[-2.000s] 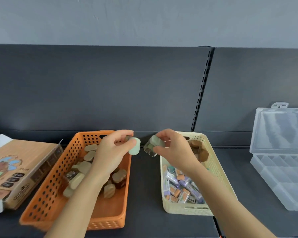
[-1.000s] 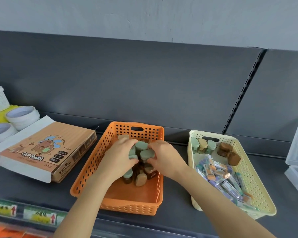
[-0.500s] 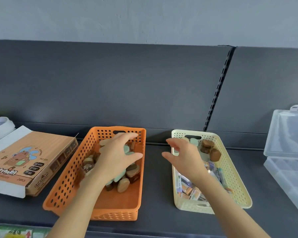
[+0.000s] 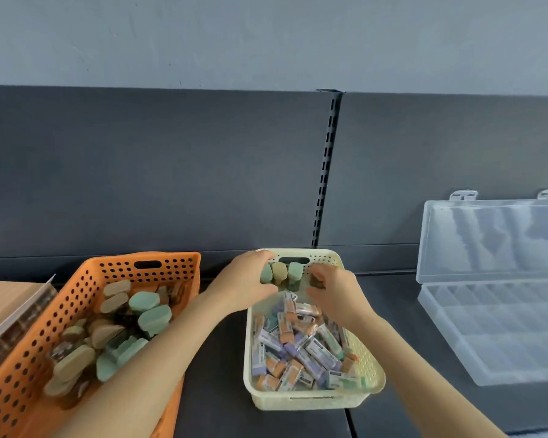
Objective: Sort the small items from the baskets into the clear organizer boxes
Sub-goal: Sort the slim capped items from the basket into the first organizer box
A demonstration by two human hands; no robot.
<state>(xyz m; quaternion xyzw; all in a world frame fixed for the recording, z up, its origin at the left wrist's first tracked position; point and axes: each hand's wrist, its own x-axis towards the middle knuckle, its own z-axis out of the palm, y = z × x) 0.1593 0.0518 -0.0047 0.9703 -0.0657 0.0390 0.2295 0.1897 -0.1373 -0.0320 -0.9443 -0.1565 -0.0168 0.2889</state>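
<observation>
Left hand (image 4: 245,285) grips green/tan capped pieces (image 4: 279,273) at far end of cream basket (image 4: 310,402), right hand (image 4: 338,295) pinches brown one (image 4: 316,281); lift clear of rim, drop by colour into open clear organizer box (image 4: 487,336) at right

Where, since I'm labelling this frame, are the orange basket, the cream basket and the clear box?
orange basket (image 4: 178,267), head view, back wall.
cream basket (image 4: 310,400), head view, front wall.
clear box (image 4: 487,238), head view, open lid.
</observation>
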